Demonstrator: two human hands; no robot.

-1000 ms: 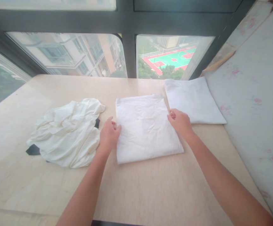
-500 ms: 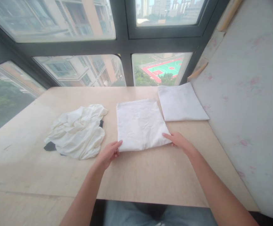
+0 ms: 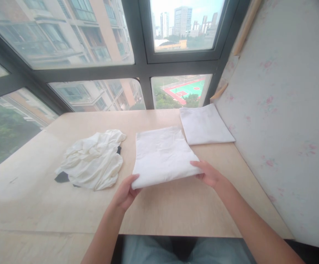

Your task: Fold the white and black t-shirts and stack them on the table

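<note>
A folded white cloth (image 3: 162, 156) lies at the middle of the wooden surface, its near edge lifted a little. My left hand (image 3: 128, 191) pinches its near left corner, thumb on top and fingers underneath. At the near right corner, my right hand (image 3: 207, 172) grips the cloth the same way. Behind it to the right, a second folded white cloth (image 3: 206, 124) lies flat beside the wall. A crumpled cream-white cloth (image 3: 94, 161) rests to the left, with dark pieces (image 3: 62, 177) showing at its edges.
The pale wooden surface (image 3: 176, 216) reaches back to a dark window frame (image 3: 93, 74). A flowered wall (image 3: 280, 110) bounds it on the right. My legs show below the front edge.
The near edge of the middle cloth has risen, and its left corner has come closer to me with my left hand. The view has tilted up slightly.
</note>
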